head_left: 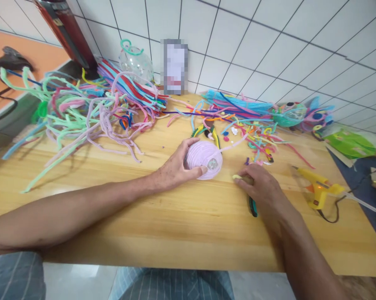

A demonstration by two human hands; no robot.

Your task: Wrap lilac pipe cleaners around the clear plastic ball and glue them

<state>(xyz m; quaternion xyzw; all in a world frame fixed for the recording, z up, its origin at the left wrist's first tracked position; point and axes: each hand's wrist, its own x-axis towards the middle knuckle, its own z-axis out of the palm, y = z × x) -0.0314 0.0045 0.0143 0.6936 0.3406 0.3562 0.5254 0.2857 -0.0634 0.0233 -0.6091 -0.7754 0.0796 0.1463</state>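
My left hand (178,166) is wrapped round a ball (203,160) covered in coils of lilac pipe cleaner, its thumb along the near side. A clear patch of the ball shows beside the thumb tip. From the ball's upper right, a loose lilac pipe cleaner end (234,143) sticks out. To the right, my right hand (259,183) is closed low over the table, with a small pale-yellow bit (237,177) at its fingertips. Below that palm juts a black and teal tool handle (253,207); the rest is hidden. Yellow-and-black handled pliers (217,135) lie behind the ball.
Loose pipe cleaners (72,112) heap at left; a blue bundle (237,104) and scraps (259,137) lie behind. A yellow glue gun (320,187) with its cord rests at right. A phone (175,66) leans on the tiled wall near a clear ball (136,62).
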